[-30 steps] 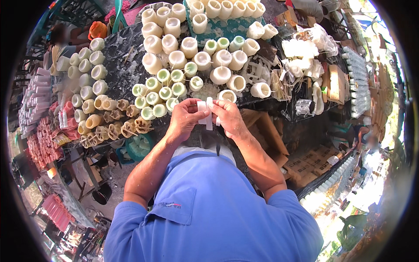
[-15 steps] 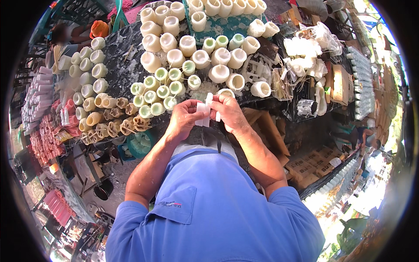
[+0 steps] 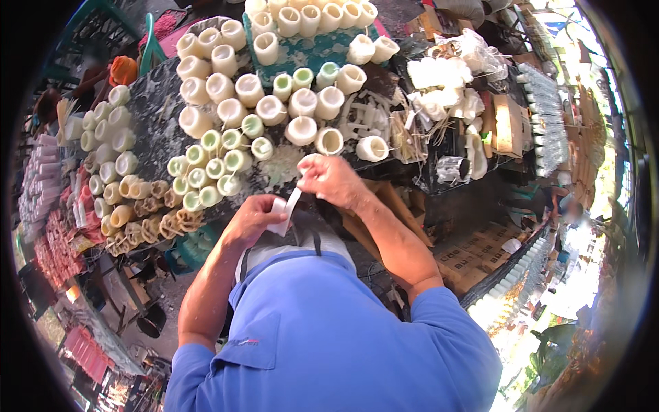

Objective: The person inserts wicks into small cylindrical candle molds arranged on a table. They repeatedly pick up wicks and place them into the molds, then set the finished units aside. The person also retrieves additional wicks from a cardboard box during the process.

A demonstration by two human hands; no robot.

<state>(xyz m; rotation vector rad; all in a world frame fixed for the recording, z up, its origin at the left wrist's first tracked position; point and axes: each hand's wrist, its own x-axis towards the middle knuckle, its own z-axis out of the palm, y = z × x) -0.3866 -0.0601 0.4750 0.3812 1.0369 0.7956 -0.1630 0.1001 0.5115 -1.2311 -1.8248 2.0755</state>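
Just in front of my waist, my left hand (image 3: 250, 221) is closed on a flat white piece (image 3: 279, 218) that sticks out past the fingertips. From it a narrow white strip (image 3: 293, 202) slants up toward my right hand (image 3: 333, 182). The fingers of my right hand are pinched together at the strip's upper end. Whether strip and flat piece are one cannot be made out, nor can their material. Beyond my hands, at the table's edge, stand hollow cream candles (image 3: 302, 130) and smaller pale green candles (image 3: 215, 167) with wicks.
The dark table (image 3: 154, 96) carries more candles, brownish ones (image 3: 147, 206) at its left. A teal tray (image 3: 292, 55) lies at the back. White wax lumps (image 3: 439, 75), a metal can (image 3: 453, 169) and a wooden block (image 3: 508, 126) are at right. Cardboard boxes (image 3: 473, 257) lie below.
My hands have drawn apart, the left lower and leftward, the right slightly left and up. The white strip now slants between them. The whole view has shifted, with the table's things further left.
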